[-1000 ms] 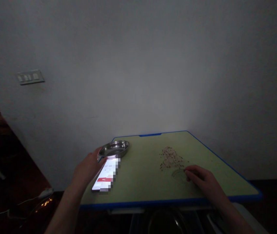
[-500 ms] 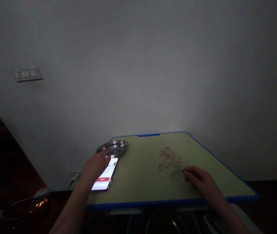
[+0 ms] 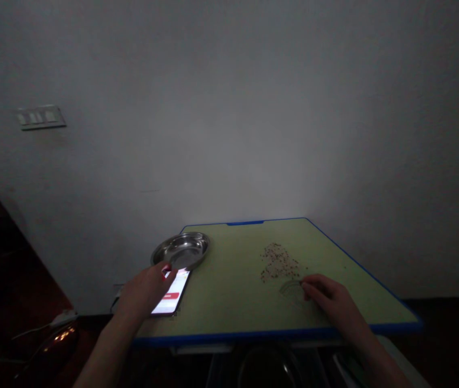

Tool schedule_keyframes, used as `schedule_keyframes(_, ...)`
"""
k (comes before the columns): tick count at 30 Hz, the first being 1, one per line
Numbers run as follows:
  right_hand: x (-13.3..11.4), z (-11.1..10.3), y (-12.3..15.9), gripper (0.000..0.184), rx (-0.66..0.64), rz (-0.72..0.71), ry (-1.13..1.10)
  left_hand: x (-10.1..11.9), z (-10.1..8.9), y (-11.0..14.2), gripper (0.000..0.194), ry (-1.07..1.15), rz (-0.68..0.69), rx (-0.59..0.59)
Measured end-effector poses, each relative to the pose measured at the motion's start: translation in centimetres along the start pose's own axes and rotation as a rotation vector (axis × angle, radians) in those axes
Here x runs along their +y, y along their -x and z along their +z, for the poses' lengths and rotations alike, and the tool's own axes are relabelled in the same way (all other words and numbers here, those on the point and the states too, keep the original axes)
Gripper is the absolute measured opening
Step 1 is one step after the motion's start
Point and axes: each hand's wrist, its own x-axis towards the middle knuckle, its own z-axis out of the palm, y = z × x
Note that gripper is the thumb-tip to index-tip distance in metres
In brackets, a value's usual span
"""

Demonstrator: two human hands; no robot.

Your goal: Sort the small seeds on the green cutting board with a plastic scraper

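Note:
At the near left of the table, my left hand (image 3: 144, 291) has its thumb and fingers closed at the near rim of a shiny steel bowl (image 3: 185, 250). The bowl looks tilted a little, its near side over the top end of a phone (image 3: 168, 303) with a lit screen. On the right, my right hand (image 3: 326, 293) pinches the edge of a clear, round, see-through dish (image 3: 292, 288), whose outline is faint. Just beyond the dish lies a loose scatter of small dark reddish and pale beans or grains (image 3: 280, 261).
The pale green table (image 3: 229, 302) has a blue edge and stands against a grey wall. A switch panel (image 3: 41, 117) is on the wall at left. Cables and a dark shiny object (image 3: 47, 347) lie low at left. Below the table's front edge is a dark round shape (image 3: 268, 369).
My left hand has come back towards me and left, and the bowl's near rim has moved with it, over the phone's top. My right hand and the dish stay almost in place.

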Motion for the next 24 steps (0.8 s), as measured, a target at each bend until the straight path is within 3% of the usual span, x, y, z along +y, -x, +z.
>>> schedule_keyframes(3, -0.4, 0.0, 0.1, 0.035, 0.005, 0.021, -0.025, -0.4, -0.1, 0.3, 0.037, 0.023, -0.012, 0.030)
schedule_keyframes(7, -0.2, 0.2, 0.1, 0.034, 0.013, 0.062, -0.076, 0.0, 0.0, 1.0, 0.043, 0.086, -0.010, 0.165)
schedule_keyframes(12, 1.1, -0.9, -1.2, 0.033, 0.120, 0.059, -0.209, 3.9, 2.6, 2.3, 0.042, 0.223, 0.181, 0.246)
schedule_keyframes(15, 1.6, -3.1, -3.1, 0.032, 0.243, 0.027, -0.103, 6.8, 5.2, 2.8, 0.036, 0.286, 0.362, 0.196)
schedule_keyframes(17, 1.9, -4.7, -4.7, 0.033, 0.252, 0.037, 0.111, 8.2, 6.7, 2.7, 0.034, 0.305, 0.451, 0.182)
schedule_keyframes(20, 2.7, -6.5, -6.9, 0.023, 0.220, 0.040, 0.232, 9.1, 8.2, 2.4, 0.038, 0.310, 0.492, 0.184)
schedule_keyframes(24, 4.4, -7.3, -8.9, 0.013, 0.190, 0.059, 0.346, 9.0, 9.2, 2.0, 0.041, 0.305, 0.489, 0.196)
